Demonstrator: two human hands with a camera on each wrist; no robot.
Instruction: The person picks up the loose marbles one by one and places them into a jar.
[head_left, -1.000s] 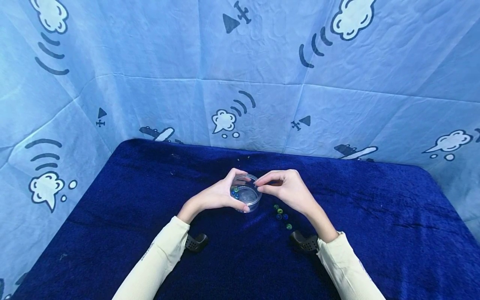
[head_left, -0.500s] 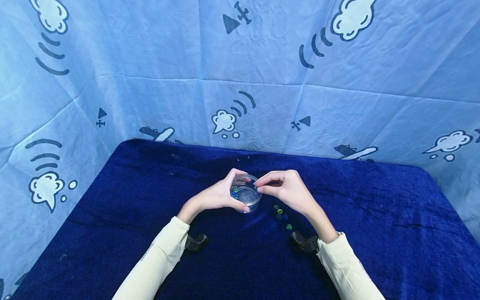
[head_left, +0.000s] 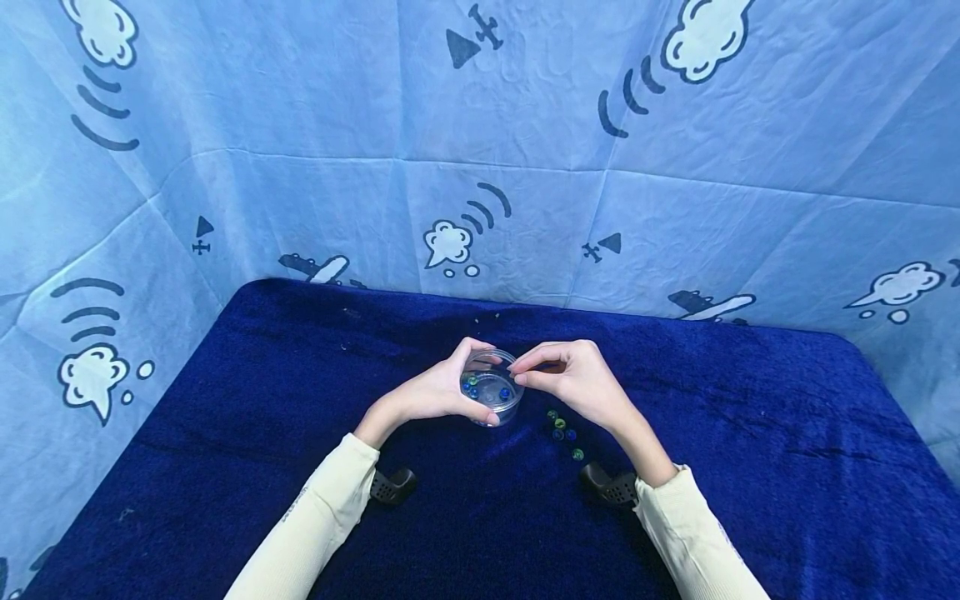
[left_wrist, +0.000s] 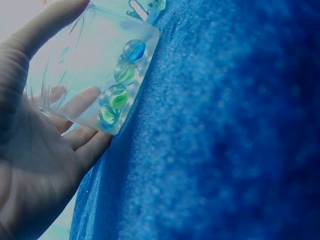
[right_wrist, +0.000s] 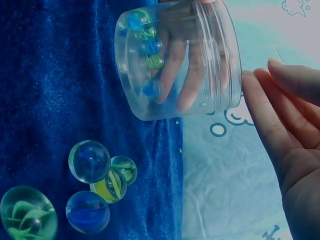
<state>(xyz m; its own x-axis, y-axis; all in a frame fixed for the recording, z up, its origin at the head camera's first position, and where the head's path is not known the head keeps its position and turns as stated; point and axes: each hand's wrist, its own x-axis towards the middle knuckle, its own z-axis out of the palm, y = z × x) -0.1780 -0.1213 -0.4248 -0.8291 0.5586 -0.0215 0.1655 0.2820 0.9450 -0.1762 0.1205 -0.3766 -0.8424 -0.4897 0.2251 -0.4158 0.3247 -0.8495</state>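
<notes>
The left hand (head_left: 438, 390) grips a clear plastic screw-top jar (head_left: 508, 410), its thumb on the near side and its fingers curled round the far side. The jar is about midway between the left and right edges of the velvet-covered table (head_left: 810, 450), in from the far edge, its mouth tipped toward the person. Whether its base rests on the dark blue velvet cannot be told.

The right hand (head_left: 577, 383) is at the jar's rim, on the side toward the table's right edge. Its thumb and index finger are bent toward each other with a narrow gap between the tips in the right wrist view, and they have hold of nothing that shows there.

Inside the jar, a green-swirled marble (head_left: 472, 380) lies in a cluster with blue ones against the wall on the left-hand side. A separate blue marble (head_left: 505, 392) lies toward the right hand. Some overlap, so an exact count is unclear.

Five loose glass marbles (head_left: 560, 423) lie on the velvet below the right hand, nearer the table's right edge than the jar is. Two are blue, two green-swirled and one yellow-streaked; one green-swirled marble lies apart, closest to the person.

A pale blue cloud-print backdrop (head_left: 510, 117) hangs behind the table's far edge.
</notes>
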